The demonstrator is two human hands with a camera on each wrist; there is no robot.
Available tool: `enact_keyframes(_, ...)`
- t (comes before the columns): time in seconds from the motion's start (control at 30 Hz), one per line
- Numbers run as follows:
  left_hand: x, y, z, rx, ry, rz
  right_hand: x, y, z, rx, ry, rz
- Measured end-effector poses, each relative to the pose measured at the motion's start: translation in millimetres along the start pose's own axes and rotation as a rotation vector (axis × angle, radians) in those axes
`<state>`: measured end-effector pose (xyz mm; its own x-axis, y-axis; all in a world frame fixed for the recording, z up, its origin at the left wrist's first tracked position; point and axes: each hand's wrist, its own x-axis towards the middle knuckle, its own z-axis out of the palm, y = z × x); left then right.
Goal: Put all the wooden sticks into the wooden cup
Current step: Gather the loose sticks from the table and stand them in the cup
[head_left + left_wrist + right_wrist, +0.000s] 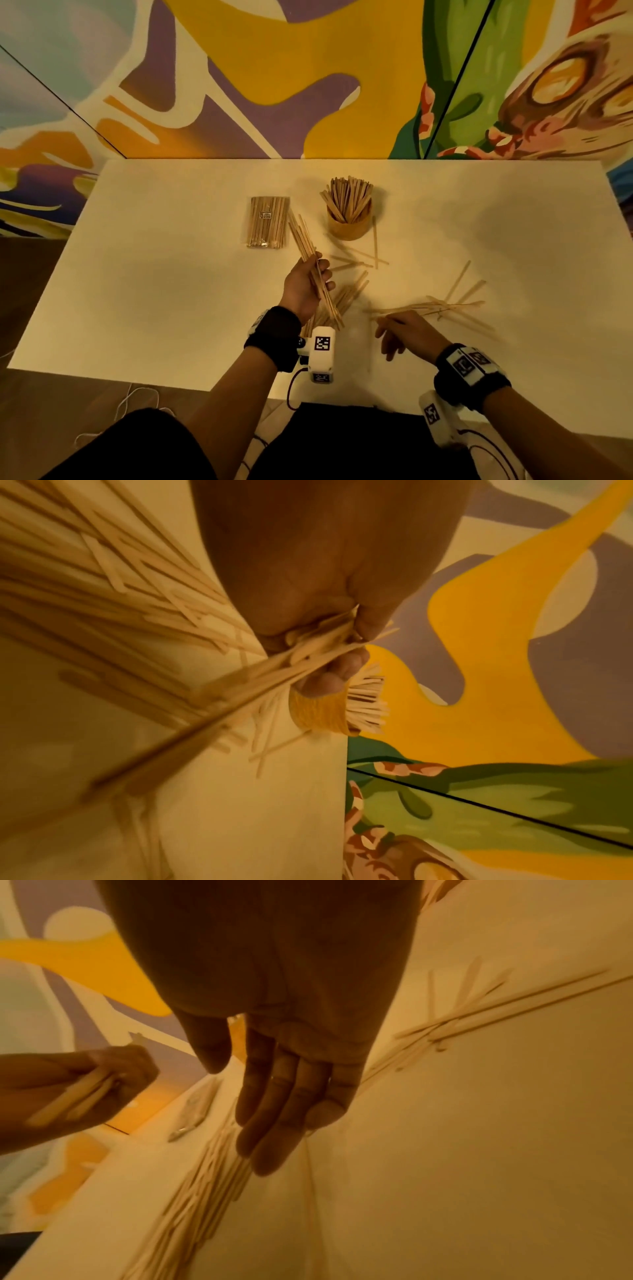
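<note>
Pale wood fills your left hand (308, 284): you grip a bundle of sticks (310, 263) slanted up toward the wooden cup (349, 224), likely so they can drop in end first. The cup stands at the far middle of the table (171, 274), already bristling with sticks. Your right hand (400, 334) hovers flat with fingers straight, holding nothing, beside the scattered sticks (442, 305) near you, seemingly ready to gather them. A loose pile (346, 298) lies under your left hand; a wrapped packet (269, 221) sits left of the cup.
</note>
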<state>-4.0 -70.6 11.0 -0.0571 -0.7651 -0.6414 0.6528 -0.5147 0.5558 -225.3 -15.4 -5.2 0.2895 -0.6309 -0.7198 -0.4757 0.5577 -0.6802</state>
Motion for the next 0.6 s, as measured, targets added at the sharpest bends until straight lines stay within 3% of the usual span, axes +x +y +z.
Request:
enact_keyframes(0.27, -2, -20, 34, -0.02, 0.006, 0.056, 0, -24, 9, 0.581, -0.212, 0.336)
enact_keyframes(0.37, -5, -27, 46, 0.071, -0.005, 0.125, 1, -25, 7, 0.757, -0.292, 0.371)
enact_keyframes(0.6, -11, -41, 47, 0.424, -0.038, 0.301, 9, -47, -8, 0.861, -0.309, 0.367)
